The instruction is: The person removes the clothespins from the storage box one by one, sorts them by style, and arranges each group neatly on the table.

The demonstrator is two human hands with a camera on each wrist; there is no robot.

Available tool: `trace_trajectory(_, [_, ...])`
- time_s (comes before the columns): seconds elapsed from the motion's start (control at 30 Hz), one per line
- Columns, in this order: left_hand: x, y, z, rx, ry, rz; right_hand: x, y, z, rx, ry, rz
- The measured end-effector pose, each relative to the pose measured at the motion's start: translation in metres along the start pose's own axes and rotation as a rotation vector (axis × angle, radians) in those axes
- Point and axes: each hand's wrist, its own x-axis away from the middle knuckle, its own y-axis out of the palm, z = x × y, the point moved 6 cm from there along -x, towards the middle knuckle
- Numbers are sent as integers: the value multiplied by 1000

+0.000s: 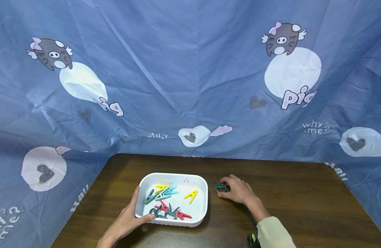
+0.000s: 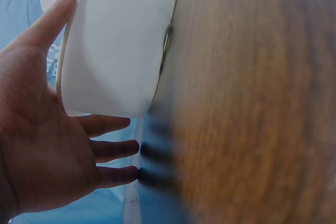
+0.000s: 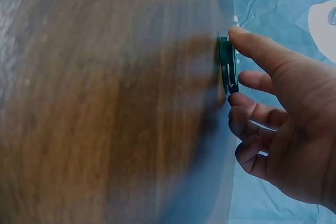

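Note:
A white plastic tray (image 1: pixel 203 206) holding small clips stands on the table. My left hand (image 1: pixel 129 213) is at its near left corner: the thumb lies over the front rim and the fingers extend along the left wall. In the left wrist view three of these fingers (image 2: pixel 115 150) stick out straight past the tray. Just right of the tray, a dark green ring-shaped clip (image 1: pixel 220 187) lies flat on the wood. My right hand (image 1: pixel 238 190) is around its right side, thumb and index fingertips spread at either end of the clip (image 3: pixel 228 64).
Inside the tray are yellow clothespins (image 1: pixel 191 196), light blue (image 1: pixel 170 190) and red (image 1: pixel 183 215) ones, long grey-green ones (image 1: pixel 150 196), and more dark green ring clips (image 1: pixel 171 213) near the front wall. A blue printed curtain (image 1: pixel 165 86) hangs behind the dark wooden table (image 1: pixel 296 199).

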Motion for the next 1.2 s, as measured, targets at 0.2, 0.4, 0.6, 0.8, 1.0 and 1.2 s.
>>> trace_trajectory(0.2, [0,0,0,6,2,-3,1,-5,2,-2,3,11])
trace_trajectory(0.4, [0,1,0,2,8,1,2,-12,1,5,4,25])
trace_trajectory(0.6, [0,0,0,3,19,6,2,-19,-2,2,-8,41])
trace_trajectory(0.8, [-1,0,0,5,18,10,0,-24,-5,-9,-15,48])
trace_trajectory(1.0, [-1,0,-1,0,17,6,-2,-30,-15,-11,-33,67])
trace_trajectory(1.2, [0,0,0,-4,22,6,0,-37,-29,-19,-65,80])
